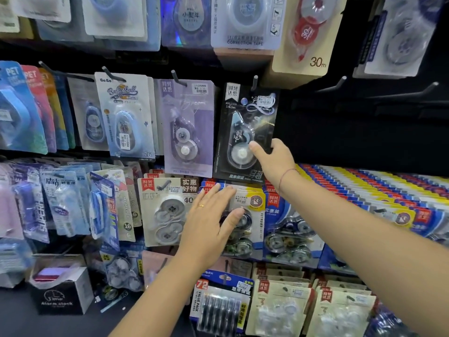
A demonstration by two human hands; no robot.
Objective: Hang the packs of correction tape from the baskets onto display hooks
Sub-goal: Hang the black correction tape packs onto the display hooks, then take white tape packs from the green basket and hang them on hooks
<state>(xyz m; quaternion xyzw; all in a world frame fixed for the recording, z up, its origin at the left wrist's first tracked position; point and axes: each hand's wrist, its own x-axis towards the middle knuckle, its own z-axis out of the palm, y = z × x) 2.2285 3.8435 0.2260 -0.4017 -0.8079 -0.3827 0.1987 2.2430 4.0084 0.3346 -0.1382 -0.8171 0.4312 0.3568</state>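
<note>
Nearly upright — black pack (245, 132), lengthwise vertical

A black alarm-clock box (62, 291) sits left of a blue 72 value pack (220, 306).

Open dark panel (352, 137) beside black pack (243, 132) (bare hooks (340, 82) jutting); dense packs (187, 127) leftward.

In front of me the dark display wall (340, 132) carries rows of black hooks (340, 81), most loaded with carded correction tape. On the middle row, a basketball pack (126, 113), a lilac pack (188, 127) and a black pack (245, 117) sit side by side under their hooks.
</note>
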